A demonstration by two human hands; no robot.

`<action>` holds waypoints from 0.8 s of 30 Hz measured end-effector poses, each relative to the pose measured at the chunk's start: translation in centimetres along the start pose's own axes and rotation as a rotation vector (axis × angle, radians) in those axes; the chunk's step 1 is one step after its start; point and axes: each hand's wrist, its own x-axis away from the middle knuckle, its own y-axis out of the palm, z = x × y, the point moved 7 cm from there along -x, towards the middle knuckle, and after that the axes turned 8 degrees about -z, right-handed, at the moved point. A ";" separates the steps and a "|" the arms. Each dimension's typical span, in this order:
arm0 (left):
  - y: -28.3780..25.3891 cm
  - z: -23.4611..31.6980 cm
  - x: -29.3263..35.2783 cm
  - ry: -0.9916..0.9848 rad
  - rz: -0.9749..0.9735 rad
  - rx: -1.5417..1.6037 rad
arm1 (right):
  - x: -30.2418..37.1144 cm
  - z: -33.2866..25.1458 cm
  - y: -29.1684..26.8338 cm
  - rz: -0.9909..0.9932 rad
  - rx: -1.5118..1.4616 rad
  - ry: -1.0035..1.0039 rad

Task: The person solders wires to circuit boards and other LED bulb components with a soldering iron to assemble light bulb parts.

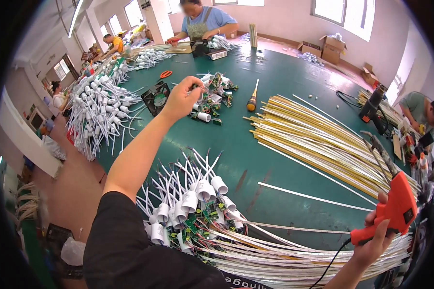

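Observation:
My left hand [182, 100] reaches out over the table, its fingers pinched together beside a small pile of white caps and green circuit boards [216, 98]. Whatever it may hold is too small to make out. At the lower right, my right hand [372, 241] is wrapped round the handle of a red soldering gun [396, 202]. The gun's dark nose points up and left, over a bundle of long LED strips [318, 144]. Below my left arm lies a heap of white caps with wires [190, 200], mixed with circuit boards joined to white strips [294, 255].
Left of centre stand a black fan [155, 98] and a big pile of wired white caps [99, 98]. Orange scissors [166, 74] and a screwdriver [251, 102] lie farther off. A heat gun [372, 103] sits at the right. Co-workers [205, 24] work around the table.

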 end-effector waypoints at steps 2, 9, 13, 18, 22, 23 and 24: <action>2.7 3.7 0.4 0.161 -0.167 0.022 | -0.2 0.4 1.8 -0.096 -0.228 0.028; 15.2 12.9 3.6 -0.148 -0.708 0.678 | 1.9 3.0 6.0 -0.158 -0.254 0.283; 21.2 17.3 6.1 -0.350 -0.887 0.956 | 2.4 4.0 7.9 -0.209 -0.147 0.289; 27.3 20.7 9.1 -0.482 -1.156 1.040 | 2.4 4.3 6.5 -0.200 -0.092 0.102; 29.1 20.8 9.9 -0.506 -1.189 1.043 | 2.4 4.3 6.0 -0.297 0.041 0.071; 29.2 20.8 10.1 -0.525 -1.173 1.043 | 2.4 4.3 6.0 -0.276 0.034 0.071; 29.0 21.2 10.1 -0.524 -1.171 1.044 | 2.3 4.2 6.0 -0.259 0.025 0.070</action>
